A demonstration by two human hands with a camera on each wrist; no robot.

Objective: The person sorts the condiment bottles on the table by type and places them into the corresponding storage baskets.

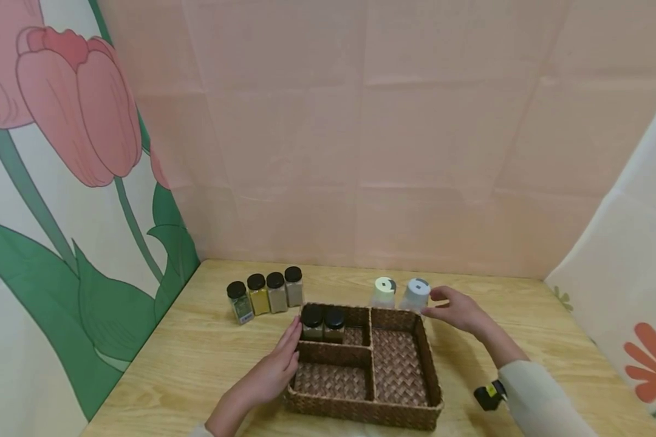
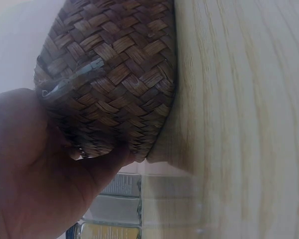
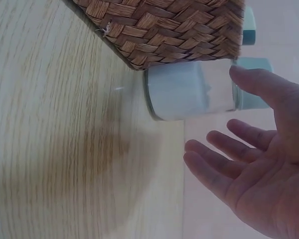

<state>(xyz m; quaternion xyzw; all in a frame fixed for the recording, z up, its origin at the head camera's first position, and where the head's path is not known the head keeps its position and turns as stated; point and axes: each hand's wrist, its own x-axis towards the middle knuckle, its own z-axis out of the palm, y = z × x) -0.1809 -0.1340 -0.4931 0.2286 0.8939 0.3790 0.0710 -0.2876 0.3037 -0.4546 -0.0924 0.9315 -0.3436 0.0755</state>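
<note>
A brown woven basket (image 1: 363, 413) with three compartments stands on the table. My left hand (image 1: 270, 371) rests against its left side with the fingers extended; in the left wrist view the thumb (image 2: 107, 167) lies along the weave. Two black-lidded spice jars (image 1: 313, 320) stand side by side in the back left compartment. Behind the basket's right back corner is a clear jar (image 3: 177, 92) of white contents with a pale lid (image 1: 418, 287). Beside it my right hand (image 1: 459, 311) is spread, thumb at the jar's neck, other fingers apart from it.
Another jar with a pale yellow-green lid (image 1: 384, 286) stands left of the white-lidded one. Several black-lidded spice jars (image 1: 259, 297) form a row at the back left. A small black object (image 1: 488, 397) shows by the right sleeve. A pink cloth backdrop (image 1: 361, 152) rises behind the table.
</note>
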